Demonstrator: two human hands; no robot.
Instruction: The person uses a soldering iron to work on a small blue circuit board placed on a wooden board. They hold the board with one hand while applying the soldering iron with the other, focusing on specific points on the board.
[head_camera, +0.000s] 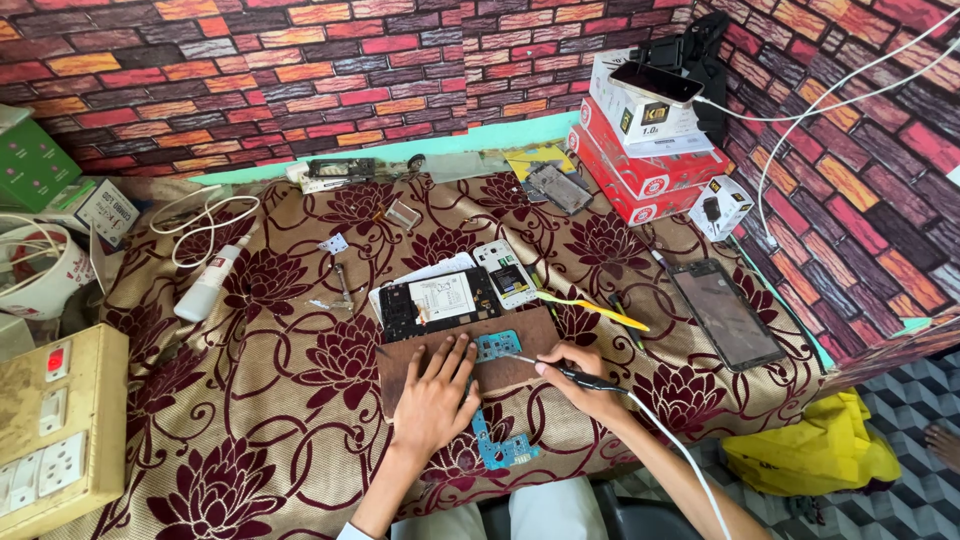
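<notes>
A small blue circuit board (497, 345) lies on a brown mat (520, 352) on the surface, just left of the soldering iron (580, 377) closed in the right hand (580, 375); its tip apparently touches the board. The left hand (437, 400) presses flat, holding nothing.

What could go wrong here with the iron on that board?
The soldering iron tip sits on the small blue board right beside the left hand fingers: a slip might burn them. Its white cable trails off the table edge; a snag could jerk the tip. The floral cloth could scorch.
</notes>
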